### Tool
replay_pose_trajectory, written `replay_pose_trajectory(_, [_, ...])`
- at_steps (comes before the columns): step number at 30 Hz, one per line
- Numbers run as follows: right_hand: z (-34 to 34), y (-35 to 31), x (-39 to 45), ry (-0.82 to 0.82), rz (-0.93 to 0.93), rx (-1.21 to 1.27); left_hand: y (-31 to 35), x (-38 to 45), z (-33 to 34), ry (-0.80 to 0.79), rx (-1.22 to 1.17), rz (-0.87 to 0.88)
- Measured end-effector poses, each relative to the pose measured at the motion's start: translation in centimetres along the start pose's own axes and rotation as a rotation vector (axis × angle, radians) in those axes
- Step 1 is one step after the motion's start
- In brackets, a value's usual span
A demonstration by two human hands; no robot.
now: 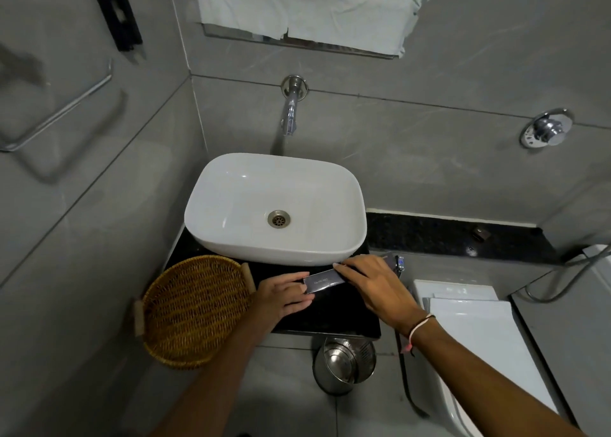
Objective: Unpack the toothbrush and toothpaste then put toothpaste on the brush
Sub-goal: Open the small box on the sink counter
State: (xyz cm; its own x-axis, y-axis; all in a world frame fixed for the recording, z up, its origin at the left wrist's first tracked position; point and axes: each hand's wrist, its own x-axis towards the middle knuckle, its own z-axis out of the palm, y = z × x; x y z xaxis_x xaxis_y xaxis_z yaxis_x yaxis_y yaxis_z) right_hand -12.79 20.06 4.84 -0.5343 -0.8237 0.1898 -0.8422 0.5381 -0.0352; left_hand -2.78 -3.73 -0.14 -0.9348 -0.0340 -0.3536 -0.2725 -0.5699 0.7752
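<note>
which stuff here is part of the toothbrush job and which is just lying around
In use: dark slim box, held by left hand and right hand.

Just there: wicker basket, white sink, wall tap, steel bin, toilet.

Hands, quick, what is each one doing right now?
Left hand: closed on the near end of the dark box.
Right hand: fingers laid over the same box, gripping its far part.
</note>
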Motion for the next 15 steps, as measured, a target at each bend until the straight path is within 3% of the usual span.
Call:
replay_pose_trajectory(4, [-0.4,-0.2,0.4,0.006,0.017,0.001,0.1,-0.5,-0.2,-0.053,-0.127,-0.007])
replay_pose_trajectory(15, [-0.8,-2.1,-0.8,-0.01,0.019,-0.052,-0.3,-0.5,-0.1,0.074,0.159,0.052])
